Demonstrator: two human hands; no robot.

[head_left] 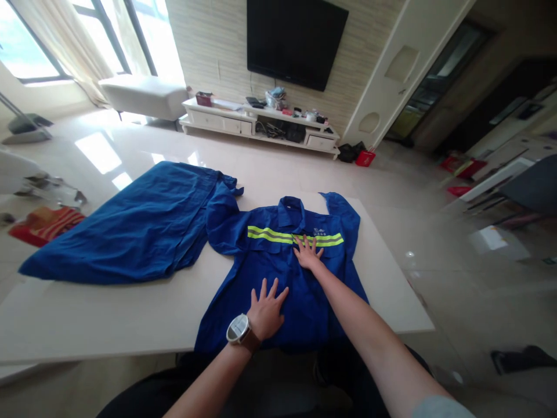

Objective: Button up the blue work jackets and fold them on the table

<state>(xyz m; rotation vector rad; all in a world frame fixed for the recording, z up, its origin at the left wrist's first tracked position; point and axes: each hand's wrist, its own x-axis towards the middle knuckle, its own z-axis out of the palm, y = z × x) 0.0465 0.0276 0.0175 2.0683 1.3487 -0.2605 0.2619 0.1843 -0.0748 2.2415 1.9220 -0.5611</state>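
A blue work jacket (300, 290) with a yellow and grey reflective stripe lies front up on the white table (108, 325), collar away from me, its hem reaching the near edge. My left hand (266, 310), with a watch at the wrist, rests on the lower front of the jacket, fingers spread. Higher up, my right hand (308, 253) lies on the chest by the stripe, fingers also spread. Both sleeves bend at the sides. To the left, a larger piece of blue cloth (134, 226) is spread on the table and touches the jacket's left sleeve.
Beyond the table stands a low white cabinet (213, 120) with small items, under a wall-mounted television (296, 40). A red and orange bag (46, 225) is at the left. A grey bench (143, 96) stands near the windows, and a chair (533, 186) at the right.
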